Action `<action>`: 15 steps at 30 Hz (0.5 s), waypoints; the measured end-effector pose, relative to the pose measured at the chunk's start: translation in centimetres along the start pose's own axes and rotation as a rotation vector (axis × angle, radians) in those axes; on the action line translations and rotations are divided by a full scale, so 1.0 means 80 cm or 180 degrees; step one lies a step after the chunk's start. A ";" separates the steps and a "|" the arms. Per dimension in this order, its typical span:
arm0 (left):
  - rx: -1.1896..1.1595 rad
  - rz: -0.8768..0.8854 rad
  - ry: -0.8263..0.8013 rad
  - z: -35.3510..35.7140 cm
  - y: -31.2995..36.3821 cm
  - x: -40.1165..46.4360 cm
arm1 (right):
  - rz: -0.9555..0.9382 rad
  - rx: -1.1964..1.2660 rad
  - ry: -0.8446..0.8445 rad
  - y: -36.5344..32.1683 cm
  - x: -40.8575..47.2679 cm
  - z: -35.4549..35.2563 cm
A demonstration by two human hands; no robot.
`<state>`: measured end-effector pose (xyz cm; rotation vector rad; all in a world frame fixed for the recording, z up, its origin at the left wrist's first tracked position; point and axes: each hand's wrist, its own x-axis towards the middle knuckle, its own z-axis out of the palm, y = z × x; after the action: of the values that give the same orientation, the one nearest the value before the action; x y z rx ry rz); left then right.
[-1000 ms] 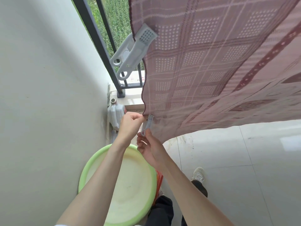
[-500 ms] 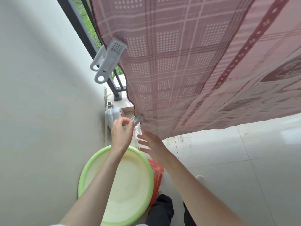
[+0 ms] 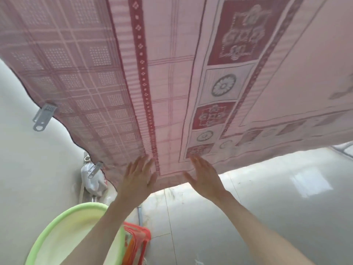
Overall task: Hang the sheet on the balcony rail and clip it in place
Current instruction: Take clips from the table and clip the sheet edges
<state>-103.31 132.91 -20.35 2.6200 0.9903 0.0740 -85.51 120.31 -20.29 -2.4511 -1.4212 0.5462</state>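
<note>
A pink patterned sheet (image 3: 172,73) hangs across the whole upper view; the rail is hidden behind it. A large white clip (image 3: 44,116) grips its left edge high up, and a small clear clip (image 3: 95,169) sits on the lower left corner. My left hand (image 3: 138,175) lies flat, fingers spread, against the sheet near its bottom hem. My right hand (image 3: 205,175) is also flat and spread, touching the hem a little to the right. Neither hand holds anything.
A green basin (image 3: 63,222) stands at lower left beside an orange-red basket (image 3: 137,240). A white jug (image 3: 91,180) sits by the wall under the sheet's corner. White wall on the left, pale tiled floor (image 3: 267,207) on the right.
The small clip, held at the sheet's corner before, now stays on the corner by itself. Both hands have moved right along the hem and opened flat. The view has swung right.
</note>
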 end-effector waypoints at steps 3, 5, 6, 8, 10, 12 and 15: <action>0.0007 0.0235 0.0225 -0.014 0.108 0.015 | -0.0065 -0.0163 0.0263 0.079 -0.036 -0.080; -0.0018 0.0377 0.0398 -0.016 0.176 0.027 | -0.0097 -0.0295 0.0498 0.127 -0.064 -0.136; -0.0018 0.0469 0.0433 -0.017 0.208 0.034 | -0.0088 -0.0366 0.0604 0.148 -0.080 -0.163; -0.0057 0.0668 0.0522 -0.023 0.271 0.046 | -0.0035 -0.0429 0.0806 0.190 -0.111 -0.213; -0.0066 0.0821 0.0592 -0.032 0.333 0.056 | 0.0020 -0.0414 0.0968 0.227 -0.137 -0.255; -0.0067 0.0985 0.0722 -0.043 0.388 0.067 | 0.0058 -0.0514 0.1087 0.261 -0.154 -0.294; -0.0022 0.1295 0.1074 -0.066 0.456 0.094 | 0.0052 -0.0612 0.1297 0.304 -0.158 -0.350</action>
<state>-75.45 113.82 -3.85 2.8176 0.5283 0.6315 -60.03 96.53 -2.44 -2.5268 -1.3319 -0.0944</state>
